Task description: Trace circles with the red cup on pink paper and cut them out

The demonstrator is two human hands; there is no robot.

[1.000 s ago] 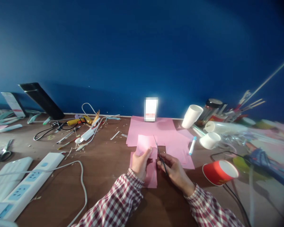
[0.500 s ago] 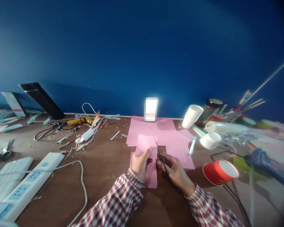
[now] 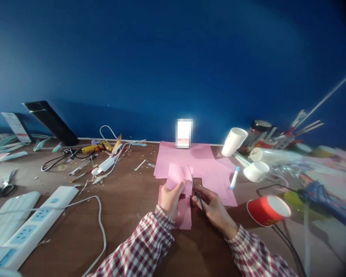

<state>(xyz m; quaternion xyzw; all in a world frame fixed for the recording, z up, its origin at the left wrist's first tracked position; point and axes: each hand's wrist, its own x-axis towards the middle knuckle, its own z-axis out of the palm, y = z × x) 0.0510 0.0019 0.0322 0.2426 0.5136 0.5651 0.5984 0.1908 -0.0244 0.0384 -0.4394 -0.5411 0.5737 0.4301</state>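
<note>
My left hand [image 3: 170, 199] pinches a small piece of pink paper [image 3: 177, 175] and holds it raised above the brown table [image 3: 123, 215]. My right hand [image 3: 213, 209] grips black scissors [image 3: 195, 188], whose blades point up along the right edge of that piece. A second pink piece [image 3: 183, 213] lies flat under both hands. Larger pink sheets [image 3: 187, 156] are spread behind them. Both arms wear red and white checked sleeves.
A red paper cup [image 3: 267, 209] lies on its side at the right, with white cups [image 3: 233, 141], a blue-capped marker [image 3: 234, 177], a jar and sticks behind. White power strips [image 3: 31, 227] with a cable, another pair of scissors [image 3: 4, 186], a glue gun and cords fill the left.
The held pink piece has tilted slightly and the scissors have shifted a little along its edge. Otherwise the hands stay in place.
</note>
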